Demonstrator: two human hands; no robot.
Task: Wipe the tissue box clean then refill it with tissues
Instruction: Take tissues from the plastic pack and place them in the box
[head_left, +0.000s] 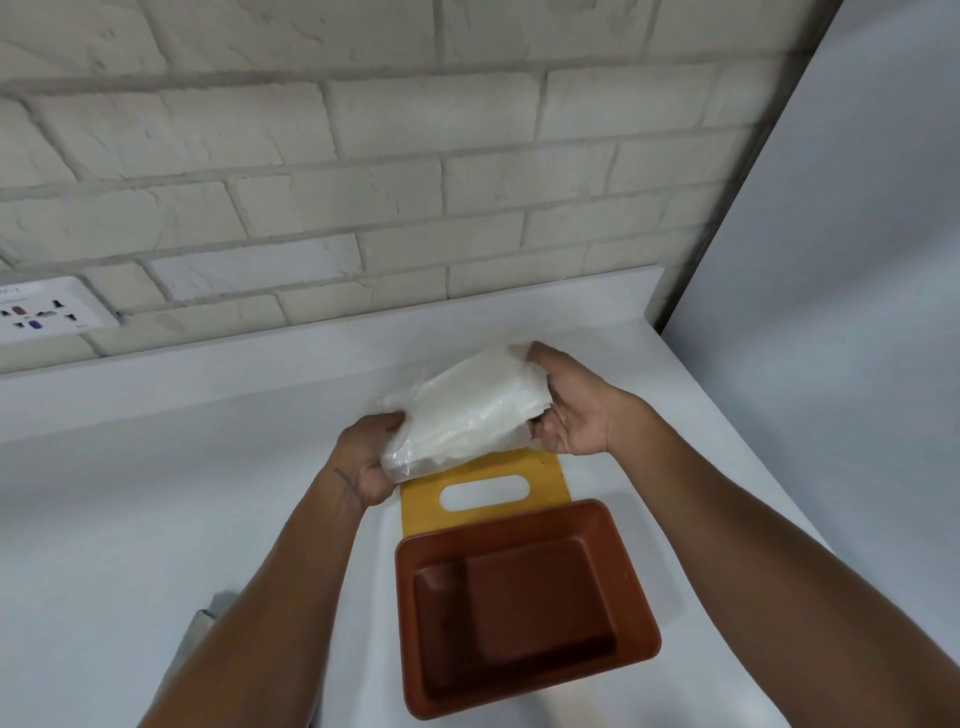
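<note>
A pack of white tissues in clear plastic wrap (467, 410) is held above the counter between both hands. My left hand (366, 457) grips its near left end, and my right hand (576, 410) holds its far right end. Below the pack lies the yellow lid (548, 480) with an oval slot, flat on the counter. In front of the lid stands the open brown tissue box (524, 525), with a darker raised plate inside and no tissues in it.
The white counter (182, 493) runs to a white brick wall (363, 156). A socket panel (47, 312) sits on the wall at far left. A white panel (841, 260) stands on the right. A grey cloth edge (200, 623) shows beside my left forearm.
</note>
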